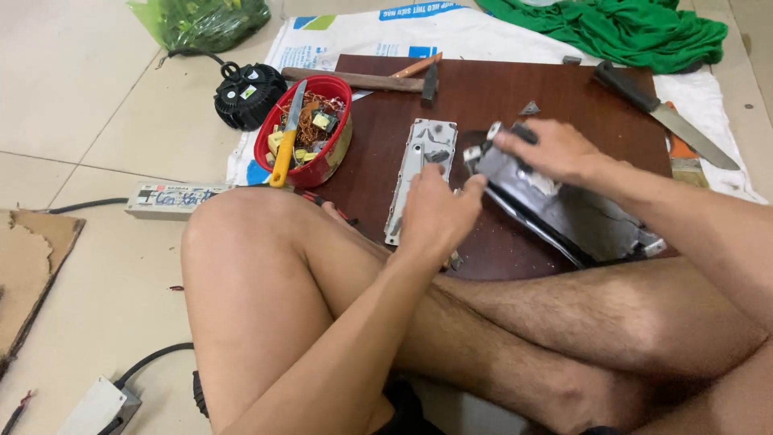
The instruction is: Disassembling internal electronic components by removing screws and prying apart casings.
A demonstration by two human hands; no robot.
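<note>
left hand (pixel 435 211) fingers pinch dark casing (pixel 555 211) end | right hand (pixel 547 149) fingers grip casing top, mid board (pixel 483 105) | grey plate (pixel 420 173) beside | red bowl (pixel 318 133) left edge | white labelled box (pixel 173 200) on floor | board's far strip open

A white printed sack (pixel 483 32) underlies the board; a labelled white box (pixel 173 199) lies left.
</note>
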